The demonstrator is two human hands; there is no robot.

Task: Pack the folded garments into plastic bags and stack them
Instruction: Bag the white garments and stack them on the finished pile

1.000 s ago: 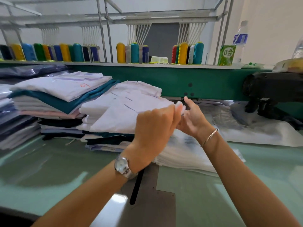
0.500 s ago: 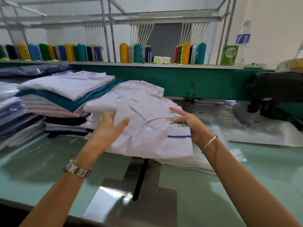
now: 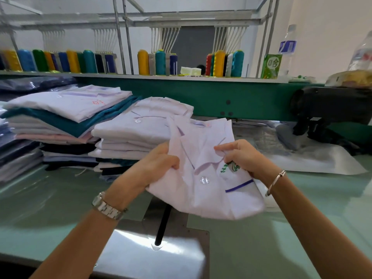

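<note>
A folded pale lilac garment [image 3: 203, 190] with a white button, a green embroidered logo and a purple stripe is held above the table in front of me. My left hand [image 3: 159, 164] grips its left edge, fingers curled into the cloth. My right hand [image 3: 241, 156] pinches the cloth near the logo on its right side. Behind it stands a stack of folded white garments [image 3: 132, 131]. A taller stack of white, teal, pink and dark garments [image 3: 60, 121] stands further left. Clear plastic bags [image 3: 314, 156] lie flat on the table to the right.
Bagged dark garments [image 3: 18, 156] are piled at the far left. A green machine beam [image 3: 231, 97] carrying several thread cones [image 3: 161, 62] runs across the back. A black machine head [image 3: 330, 111] sits at right. A metal plate with a slot [image 3: 161, 244] lies near the table's front edge.
The garment has come off the white stack toward me and now hangs above the table. My left hand went from resting flat on it to gripping its edge; my right hand now pinches it.
</note>
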